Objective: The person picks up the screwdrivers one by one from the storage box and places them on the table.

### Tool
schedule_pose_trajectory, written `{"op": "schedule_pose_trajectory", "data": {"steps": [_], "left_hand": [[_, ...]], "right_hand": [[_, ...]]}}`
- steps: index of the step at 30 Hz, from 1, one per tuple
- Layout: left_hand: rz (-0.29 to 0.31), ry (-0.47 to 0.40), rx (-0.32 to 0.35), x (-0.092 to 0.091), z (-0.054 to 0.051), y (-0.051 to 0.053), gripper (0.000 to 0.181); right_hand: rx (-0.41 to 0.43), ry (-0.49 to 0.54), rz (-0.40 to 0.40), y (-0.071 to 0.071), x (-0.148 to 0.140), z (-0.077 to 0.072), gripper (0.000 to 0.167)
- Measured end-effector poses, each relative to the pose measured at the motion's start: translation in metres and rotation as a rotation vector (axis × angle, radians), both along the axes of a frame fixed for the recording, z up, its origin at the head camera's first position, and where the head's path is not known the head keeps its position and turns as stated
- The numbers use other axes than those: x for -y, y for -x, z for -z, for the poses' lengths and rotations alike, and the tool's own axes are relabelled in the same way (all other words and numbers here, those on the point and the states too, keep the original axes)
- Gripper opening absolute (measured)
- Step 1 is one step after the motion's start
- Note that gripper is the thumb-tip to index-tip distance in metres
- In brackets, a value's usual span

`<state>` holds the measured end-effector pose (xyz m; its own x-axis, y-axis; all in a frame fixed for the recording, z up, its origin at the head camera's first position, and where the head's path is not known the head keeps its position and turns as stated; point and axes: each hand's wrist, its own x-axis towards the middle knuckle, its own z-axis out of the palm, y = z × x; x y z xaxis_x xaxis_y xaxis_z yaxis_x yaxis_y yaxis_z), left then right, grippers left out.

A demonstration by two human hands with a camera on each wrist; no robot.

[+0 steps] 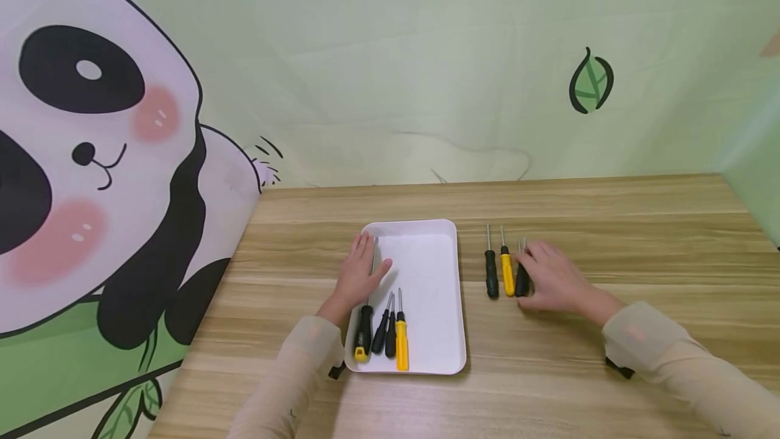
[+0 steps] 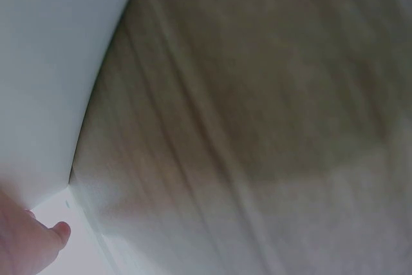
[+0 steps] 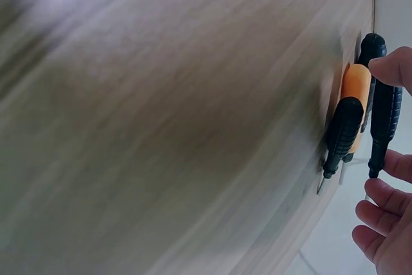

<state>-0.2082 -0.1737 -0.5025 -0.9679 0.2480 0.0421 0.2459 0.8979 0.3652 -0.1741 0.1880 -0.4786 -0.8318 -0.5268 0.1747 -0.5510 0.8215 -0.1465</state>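
L hand (image 1: 358, 276) is laid along the left edge of the white tray (image 1: 429, 303), fingers straight, thumb held out over the tray floor; the shaft of the lg blk screwdriver w/ ylw end (image 1: 363, 325) is partly covered by it. In the tray, that one is lined up w/ two sm blk screwdrivers (image 1: 391, 341) and a ylw screwdriver (image 1: 402, 345), handles at the near end, tips pointed away. By the R hand (image 1: 554, 280) a pinched blk screwdriver (image 3: 386, 111) is held btwn thumb and fingers, handle seen best in the R wrist view; whether it's lifted clear of the worktop (image 1: 548, 371) can't be told. Just beside it, right of the tray, a loose blk screwdriver (image 3: 344, 127) is seen, then a second ylw one (image 1: 508, 276) and a further blk one (image 1: 491, 276), set approx parallel. Behind, the wall is covered w/ a panda print (image 1: 79, 154) and leaves
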Motion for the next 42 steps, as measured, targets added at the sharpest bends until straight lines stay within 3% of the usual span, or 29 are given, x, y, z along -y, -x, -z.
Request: {"op": "schedule_pose_trajectory", "data": {"steps": [19, 42], "left_hand": [[0.0, -0.012, 0.001, -0.001, 0.0, 0.0, 0.071], [-0.001, 0.002, 0.019, 0.0, -0.001, 0.0, 0.072]], "right_hand": [[0.031, -0.02, -0.002, 0.0, -0.018, 0.003, 0.076], [0.061, -0.051, -0.021, 0.008, -0.027, 0.011, 0.069]]}}
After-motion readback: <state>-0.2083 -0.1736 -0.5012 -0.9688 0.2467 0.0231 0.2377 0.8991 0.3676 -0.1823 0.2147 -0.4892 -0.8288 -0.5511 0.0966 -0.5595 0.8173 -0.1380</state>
